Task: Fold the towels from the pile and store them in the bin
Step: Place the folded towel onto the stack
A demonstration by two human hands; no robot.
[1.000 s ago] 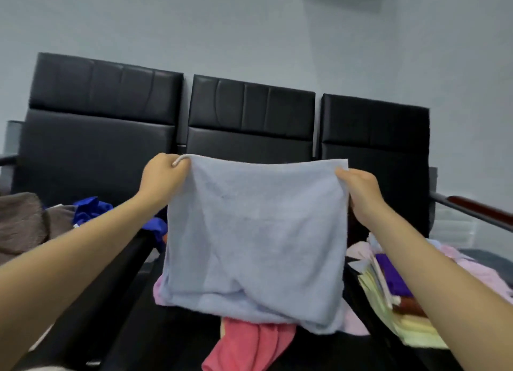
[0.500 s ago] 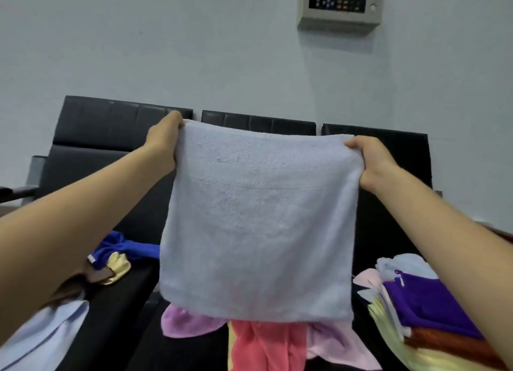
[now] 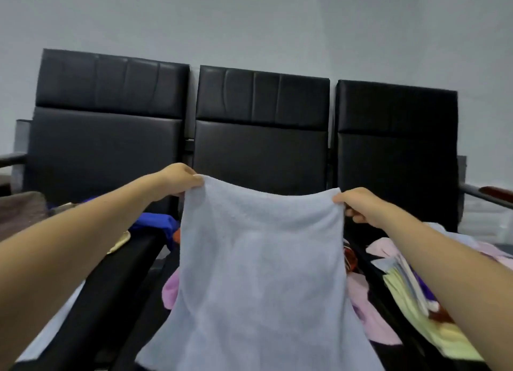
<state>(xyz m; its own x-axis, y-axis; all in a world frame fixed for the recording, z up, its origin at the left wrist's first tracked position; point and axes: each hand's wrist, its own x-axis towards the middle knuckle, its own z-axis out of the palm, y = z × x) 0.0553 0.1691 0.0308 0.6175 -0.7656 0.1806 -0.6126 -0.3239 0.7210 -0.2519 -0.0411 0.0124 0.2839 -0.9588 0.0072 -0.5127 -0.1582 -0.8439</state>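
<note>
Head view: a pale blue towel (image 3: 261, 273) hangs spread between two outstretched arms, the left hand (image 3: 180, 180) pinching one top corner and the right hand (image 3: 358, 204) pinching the other. It hides most of the middle seat of a row of black chairs (image 3: 261, 120) against a grey wall. Pink towels (image 3: 369, 309) lie beneath it. A folded stack (image 3: 410, 301) sits on the right seat; a blue cloth (image 3: 155, 223) lies left.

Waiting rm: linked black seats (image 3: 261, 126)

Pale blue towel (image 3: 258, 273) pinched at top corners by left hand (image 3: 180, 180) and right hand (image 3: 361, 204).
</note>
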